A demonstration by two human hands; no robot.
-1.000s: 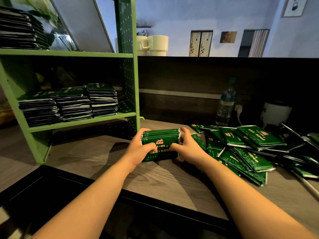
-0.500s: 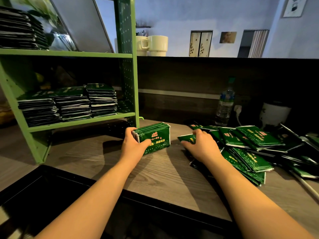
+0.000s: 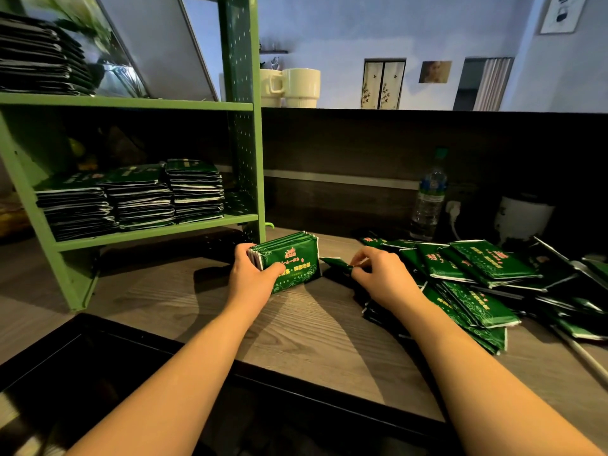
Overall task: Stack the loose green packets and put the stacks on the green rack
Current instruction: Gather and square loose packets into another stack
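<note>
Surface: wood-grain surface (image 3: 171, 291), dimly lit, with a dark partition behind and a pale wall beyond it.
Rack: green rack (image 3: 241, 126) stands on the surface at the left; its lower shelf already carries three stacks (image 3: 131, 199) side by side, and more packets lie on the shelf above.
Bundle: bundle (image 3: 289, 261) of packets stands on its long edge just right of the rack's front post, probably so the edges can be squared before it is laid flat.
Left hand: left hand (image 3: 251, 274) is curled round the bundle's left end, thumb across the printed face, holding it upright.
Right hand: right hand (image 3: 378, 274) pinches one packet (image 3: 335, 263) between thumb and fingertips, just right of the bundle and not touching it; likely the next one to be added.
Pile: loose pile (image 3: 477, 278) sprawls well to the right of the rack, packets overlapping at all angles.
Around: bottle (image 3: 429, 202) and white pot (image 3: 523, 218) stand behind the pile; two mugs (image 3: 292, 87) sit on the partition ledge beside the rack.
In the way: the three stacks fill most of the lower shelf, leaving only a narrow gap by the right post, so a fourth stack may fit tightly.
</note>
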